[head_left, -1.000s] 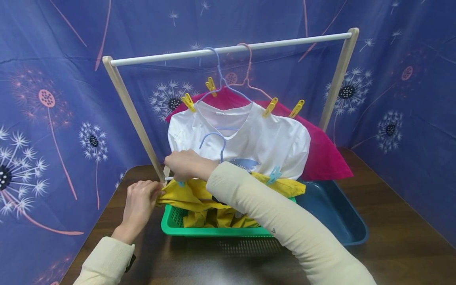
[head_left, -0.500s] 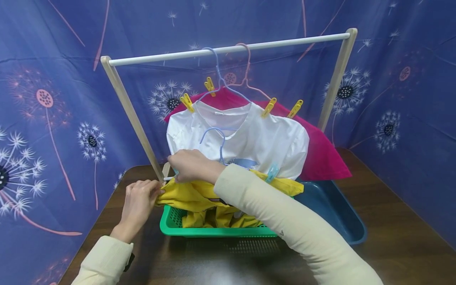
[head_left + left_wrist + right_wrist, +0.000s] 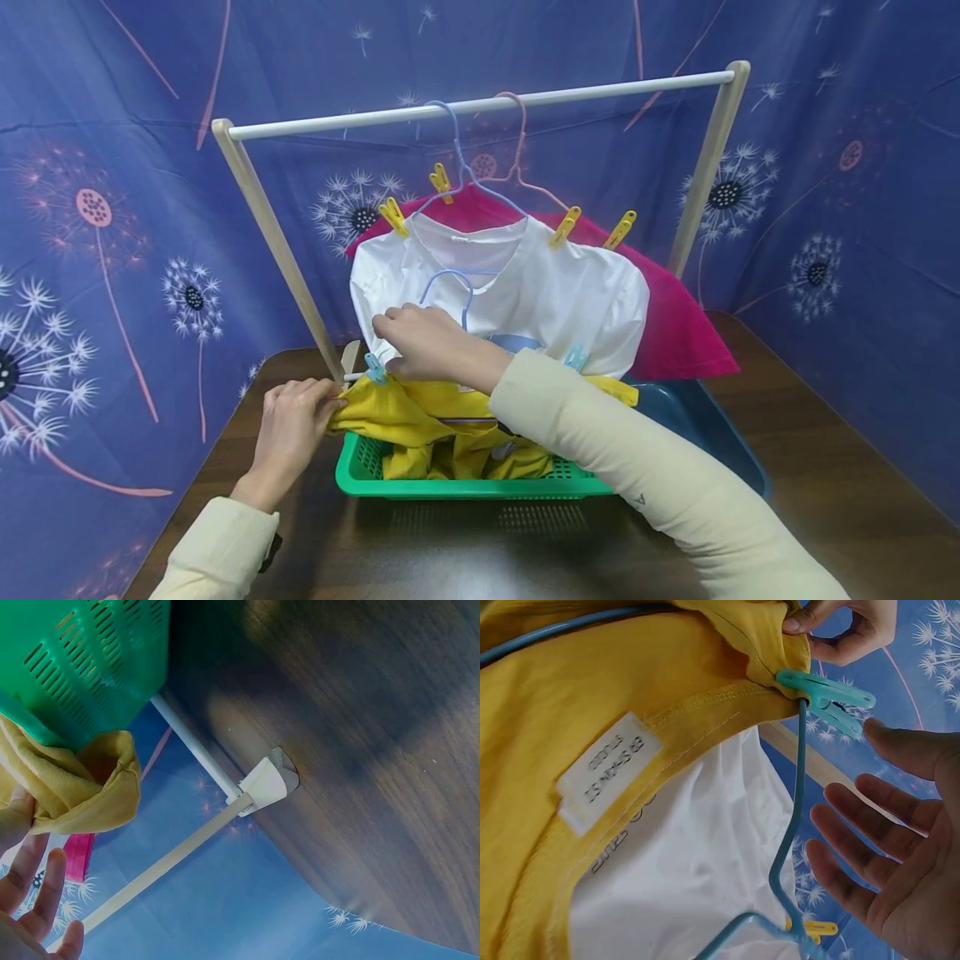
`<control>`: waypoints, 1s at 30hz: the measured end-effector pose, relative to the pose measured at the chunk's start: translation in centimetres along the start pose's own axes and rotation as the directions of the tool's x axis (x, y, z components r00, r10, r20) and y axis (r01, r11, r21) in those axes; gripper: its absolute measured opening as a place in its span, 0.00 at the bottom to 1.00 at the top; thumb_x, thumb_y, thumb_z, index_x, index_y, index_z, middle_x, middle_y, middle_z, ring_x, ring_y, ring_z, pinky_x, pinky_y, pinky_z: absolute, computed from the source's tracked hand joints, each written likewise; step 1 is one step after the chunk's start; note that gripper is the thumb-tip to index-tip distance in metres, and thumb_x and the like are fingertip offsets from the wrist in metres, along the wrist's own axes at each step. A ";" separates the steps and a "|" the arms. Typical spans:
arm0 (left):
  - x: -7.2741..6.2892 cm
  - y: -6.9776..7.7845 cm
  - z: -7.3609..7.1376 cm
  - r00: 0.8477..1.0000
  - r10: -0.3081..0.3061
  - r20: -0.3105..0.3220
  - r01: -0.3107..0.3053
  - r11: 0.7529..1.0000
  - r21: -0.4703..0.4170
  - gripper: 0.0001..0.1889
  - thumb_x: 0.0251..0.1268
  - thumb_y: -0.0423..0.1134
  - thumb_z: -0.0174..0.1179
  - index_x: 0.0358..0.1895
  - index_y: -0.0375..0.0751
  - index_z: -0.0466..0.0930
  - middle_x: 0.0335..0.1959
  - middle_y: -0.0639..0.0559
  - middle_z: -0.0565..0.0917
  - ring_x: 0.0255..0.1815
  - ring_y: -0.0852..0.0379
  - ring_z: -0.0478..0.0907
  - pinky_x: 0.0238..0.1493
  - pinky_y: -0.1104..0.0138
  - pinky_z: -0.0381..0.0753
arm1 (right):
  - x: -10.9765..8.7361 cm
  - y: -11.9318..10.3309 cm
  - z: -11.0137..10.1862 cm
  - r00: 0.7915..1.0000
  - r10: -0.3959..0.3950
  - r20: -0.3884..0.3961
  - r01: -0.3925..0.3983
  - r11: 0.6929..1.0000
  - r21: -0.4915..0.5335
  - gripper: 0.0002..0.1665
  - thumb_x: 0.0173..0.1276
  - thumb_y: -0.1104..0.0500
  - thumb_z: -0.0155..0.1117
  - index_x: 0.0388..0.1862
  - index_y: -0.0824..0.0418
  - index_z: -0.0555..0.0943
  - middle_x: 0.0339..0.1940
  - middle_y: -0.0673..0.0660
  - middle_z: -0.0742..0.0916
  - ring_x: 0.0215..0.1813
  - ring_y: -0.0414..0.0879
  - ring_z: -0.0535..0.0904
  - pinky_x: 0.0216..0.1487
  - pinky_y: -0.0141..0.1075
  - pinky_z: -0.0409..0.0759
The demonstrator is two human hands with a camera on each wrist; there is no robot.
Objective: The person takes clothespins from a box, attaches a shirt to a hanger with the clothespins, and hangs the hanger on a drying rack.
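Note:
A yellow garment with a white label lies over a green basket. Its left corner is pinched between the thumb and fingers of my left hand. A blue hanger runs inside the garment, its hook standing up in front of a white shirt. One light-blue clothespin clamps the garment to the hanger near my left fingers. My right hand is just beside that clothespin, fingers spread and relaxed, holding nothing. Another light-blue clothespin sits at the garment's other side, partly behind my right arm.
Behind, a wooden rack with a white rod bears a white shirt and a magenta garment on hangers with yellow clothespins. A dark blue tub stands right of the basket on the wooden table.
My right hand has let go of the left light-blue clothespin and moved a little right and up, leaving it clamped. My left hand has kept its pinch on the garment.

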State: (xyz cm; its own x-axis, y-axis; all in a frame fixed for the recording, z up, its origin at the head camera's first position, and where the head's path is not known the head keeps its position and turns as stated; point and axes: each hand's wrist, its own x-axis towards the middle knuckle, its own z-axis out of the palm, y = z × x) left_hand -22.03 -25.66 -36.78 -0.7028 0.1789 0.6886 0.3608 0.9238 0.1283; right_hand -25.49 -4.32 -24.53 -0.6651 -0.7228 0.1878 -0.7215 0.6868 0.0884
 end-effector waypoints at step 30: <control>-0.1 0.1 -0.2 1.000 0.014 -0.004 -0.014 1.000 0.007 0.06 0.47 0.35 0.68 0.30 0.43 0.81 0.25 0.51 0.83 0.31 0.48 0.76 0.46 0.46 0.66 | -9.9 6.4 -0.4 0.942 0.008 -0.336 0.050 0.986 0.161 0.11 0.55 0.59 0.67 0.37 0.58 0.78 0.37 0.51 0.84 0.41 0.44 0.79 0.43 0.36 0.78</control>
State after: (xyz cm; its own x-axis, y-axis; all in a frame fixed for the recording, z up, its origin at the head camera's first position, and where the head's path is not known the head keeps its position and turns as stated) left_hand -21.84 -25.64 -36.68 -0.6954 0.1902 0.6930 0.3660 0.9236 0.1138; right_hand -23.44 7.21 -25.44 -0.5668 -0.6497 0.5066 -0.7751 0.6289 -0.0607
